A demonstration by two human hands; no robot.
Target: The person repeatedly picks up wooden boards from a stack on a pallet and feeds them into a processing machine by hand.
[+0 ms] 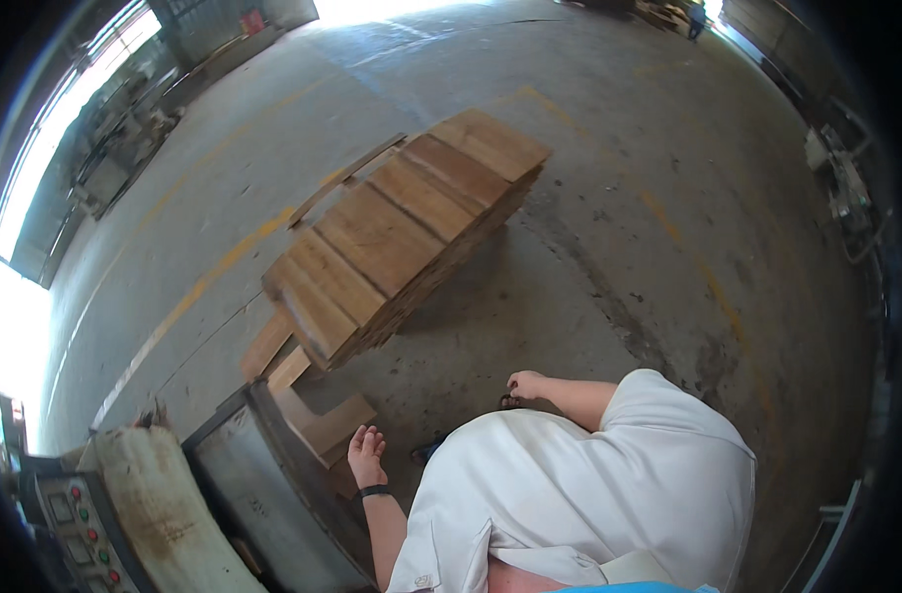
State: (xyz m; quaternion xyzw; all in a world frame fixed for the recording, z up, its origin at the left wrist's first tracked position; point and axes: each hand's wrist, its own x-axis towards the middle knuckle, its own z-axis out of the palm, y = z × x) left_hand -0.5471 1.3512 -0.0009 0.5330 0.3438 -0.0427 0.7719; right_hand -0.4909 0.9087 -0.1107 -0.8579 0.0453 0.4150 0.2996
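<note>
Head camera: stands in a white shirt (570, 474) on a workshop's concrete floor (629, 287), facing a long stack of brown wooden boards (402, 232) just ahead, top pieces laid side by side along its length. Lowers the bare left hand (367, 455), dark band (373, 491) at the wrist, just beside loose boards (337, 425) at lower left, fingers loosely curled and apart from the thumb, with nothing visible in the grasp. Carries the bare right hand (526, 385) above the floor, clear of the stack, with fingers curled inward; cannot tell from here between an empty grasp and a clamp on something small.

Shows a thin wooden strip (347, 181) along the stack's far-left side, and, near the left arm, a metal-cased machine (263, 484) with a cream cover (160, 494) and a control panel (81, 534) of red and green buttons.

Suggests much piling already done, in many layers, with several pieces left off the stack near the machine; cannot tell the amount remaining. Offers no legible brand: only a small mark (423, 580) on the shirt, faint marks on the casing and tiny panel labels, all unreadable.
</note>
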